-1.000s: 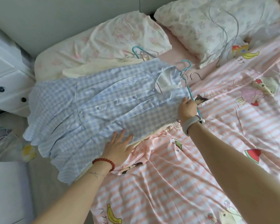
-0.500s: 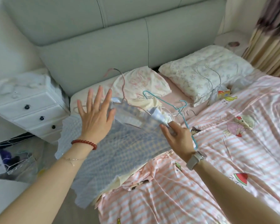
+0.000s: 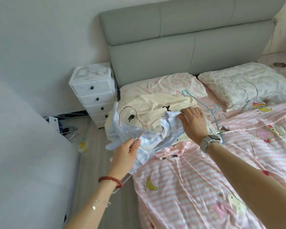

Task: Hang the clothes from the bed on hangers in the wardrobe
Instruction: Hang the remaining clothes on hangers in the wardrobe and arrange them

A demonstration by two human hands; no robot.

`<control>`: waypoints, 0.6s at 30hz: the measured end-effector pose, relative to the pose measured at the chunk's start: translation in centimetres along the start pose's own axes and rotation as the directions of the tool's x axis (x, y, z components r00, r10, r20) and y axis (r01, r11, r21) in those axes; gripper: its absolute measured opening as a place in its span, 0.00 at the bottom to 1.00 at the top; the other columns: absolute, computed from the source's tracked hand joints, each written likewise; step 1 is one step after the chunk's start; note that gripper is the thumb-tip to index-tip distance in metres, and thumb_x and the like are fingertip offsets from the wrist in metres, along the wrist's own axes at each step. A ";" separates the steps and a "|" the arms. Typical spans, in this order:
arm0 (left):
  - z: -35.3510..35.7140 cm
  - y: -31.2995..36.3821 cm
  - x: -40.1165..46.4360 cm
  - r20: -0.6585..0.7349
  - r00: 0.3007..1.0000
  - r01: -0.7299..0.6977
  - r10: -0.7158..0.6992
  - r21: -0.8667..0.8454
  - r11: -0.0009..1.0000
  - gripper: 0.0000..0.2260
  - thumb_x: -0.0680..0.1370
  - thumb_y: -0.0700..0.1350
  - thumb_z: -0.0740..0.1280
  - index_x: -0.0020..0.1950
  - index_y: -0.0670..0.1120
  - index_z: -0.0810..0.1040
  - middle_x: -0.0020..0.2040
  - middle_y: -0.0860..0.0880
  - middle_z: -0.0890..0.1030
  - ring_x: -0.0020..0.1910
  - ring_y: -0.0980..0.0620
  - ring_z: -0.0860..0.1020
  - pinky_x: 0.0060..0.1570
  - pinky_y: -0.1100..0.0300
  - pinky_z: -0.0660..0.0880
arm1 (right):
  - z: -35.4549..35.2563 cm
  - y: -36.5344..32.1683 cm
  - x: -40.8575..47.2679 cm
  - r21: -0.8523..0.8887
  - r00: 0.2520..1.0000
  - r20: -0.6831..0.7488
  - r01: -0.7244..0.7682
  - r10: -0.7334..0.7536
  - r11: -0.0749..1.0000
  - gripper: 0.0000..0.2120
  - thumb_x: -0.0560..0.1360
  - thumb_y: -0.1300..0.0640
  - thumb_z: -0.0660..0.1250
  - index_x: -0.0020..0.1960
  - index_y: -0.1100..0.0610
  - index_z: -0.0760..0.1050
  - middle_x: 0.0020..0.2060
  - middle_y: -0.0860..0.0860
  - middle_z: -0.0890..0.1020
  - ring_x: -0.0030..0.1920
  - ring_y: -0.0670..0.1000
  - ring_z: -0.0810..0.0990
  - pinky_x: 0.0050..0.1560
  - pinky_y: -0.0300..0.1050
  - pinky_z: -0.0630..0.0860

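Note:
A light blue checked shirt point(image 3: 122, 131) lies bunched at the left edge of the bed, with a thin pink wire hanger point(image 3: 135, 116) threaded in it. My left hand point(image 3: 125, 151) grips the shirt's lower edge. My right hand point(image 3: 194, 123) holds the shirt's collar end, near the hanger's arm. Under the shirt lies a cream yellow garment point(image 3: 155, 106) with black marks. A teal hanger point(image 3: 203, 106) and other wire hangers point(image 3: 246, 90) lie on the bed and on the right pillow. The wardrobe is not in view.
The bed point(image 3: 205, 179) has a pink striped cartoon sheet, two pillows point(image 3: 244, 80) and a grey padded headboard point(image 3: 188, 47). A white drawer unit point(image 3: 94, 95) stands left of the bed. Clutter point(image 3: 64, 128) lies on the floor beside it. A white surface point(image 3: 31, 162) fills the near left.
The flat shirt has been gathered up into a bunch. My left hand came down from open in the air and took hold of the shirt. The camera has tilted up and back.

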State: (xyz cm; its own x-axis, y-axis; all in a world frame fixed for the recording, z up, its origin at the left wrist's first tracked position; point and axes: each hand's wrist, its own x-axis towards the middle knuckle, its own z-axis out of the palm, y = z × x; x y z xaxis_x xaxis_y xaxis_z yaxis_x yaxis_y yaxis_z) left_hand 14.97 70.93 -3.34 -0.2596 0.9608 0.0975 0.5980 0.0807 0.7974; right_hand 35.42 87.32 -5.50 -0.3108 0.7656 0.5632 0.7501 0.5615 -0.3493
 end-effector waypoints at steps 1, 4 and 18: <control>-0.8 -0.5 -2.5 -0.003 0.999 0.034 -0.034 -0.020 0.999 0.17 0.79 0.45 0.60 0.30 0.51 0.63 0.25 0.54 0.63 0.26 0.57 0.64 0.29 0.63 0.59 | 0.2 -1.6 -1.2 0.014 0.999 0.014 0.047 -0.047 0.999 0.17 0.74 0.52 0.55 0.45 0.64 0.76 0.38 0.59 0.80 0.40 0.61 0.79 0.49 0.46 0.62; -3.7 -1.7 -10.2 -0.005 0.993 0.114 -0.115 -0.029 0.993 0.17 0.80 0.45 0.60 0.31 0.46 0.64 0.27 0.52 0.63 0.27 0.57 0.63 0.29 0.63 0.59 | 0.5 -6.7 -5.5 0.092 0.988 0.090 0.119 -0.127 0.989 0.17 0.75 0.54 0.54 0.46 0.65 0.76 0.39 0.60 0.79 0.41 0.61 0.78 0.51 0.49 0.64; -19.3 -5.5 -45.9 -0.173 0.840 0.511 -0.514 -0.064 0.857 0.19 0.77 0.53 0.64 0.31 0.47 0.62 0.27 0.55 0.62 0.26 0.60 0.61 0.28 0.65 0.60 | -3.0 -30.5 -26.0 0.550 0.602 0.234 0.566 -0.764 0.614 0.22 0.81 0.45 0.47 0.40 0.58 0.70 0.31 0.56 0.74 0.36 0.53 0.70 0.33 0.47 0.66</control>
State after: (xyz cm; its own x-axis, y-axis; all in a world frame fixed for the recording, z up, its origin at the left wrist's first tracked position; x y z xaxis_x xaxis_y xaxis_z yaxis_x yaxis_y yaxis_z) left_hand 8.98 21.29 -0.75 -0.6564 0.7199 -0.2254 0.3310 0.5433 0.7716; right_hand 22.36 49.30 -7.23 -0.8963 0.1052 0.4307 -0.0361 0.9509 -0.3075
